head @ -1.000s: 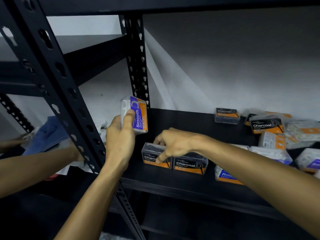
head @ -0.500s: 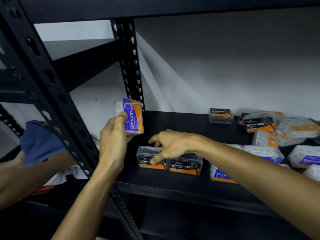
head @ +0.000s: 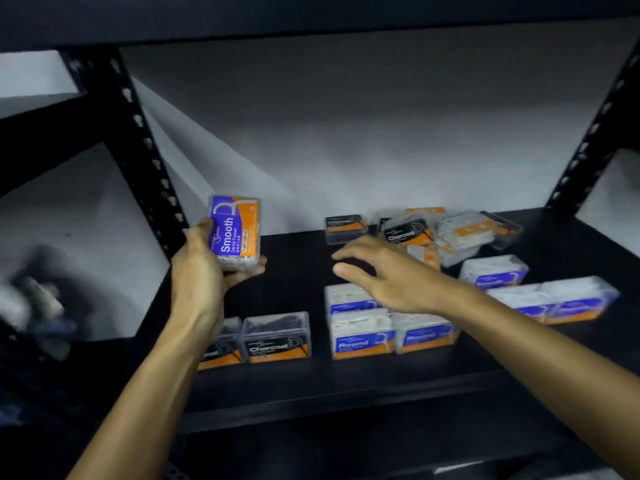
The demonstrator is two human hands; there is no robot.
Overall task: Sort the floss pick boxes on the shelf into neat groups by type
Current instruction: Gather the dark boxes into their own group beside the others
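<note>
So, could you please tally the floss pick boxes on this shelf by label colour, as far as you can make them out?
Black-label Charcoal boxes: 4
Blue-label boxes: 7, counting the Smooth box held in the left hand
Total: 11, leaving out the white-and-orange pile at the back right, which is too blurred to count.

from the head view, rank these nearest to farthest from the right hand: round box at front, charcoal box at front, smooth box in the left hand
1. Round box: at the shelf front, just below the open right hand.
2. Charcoal box: front row, farther to the left.
3. Smooth box: held upright off the shelf in the left hand, far left. It is close to the Charcoal box in rank, so that order is less sure.
</note>
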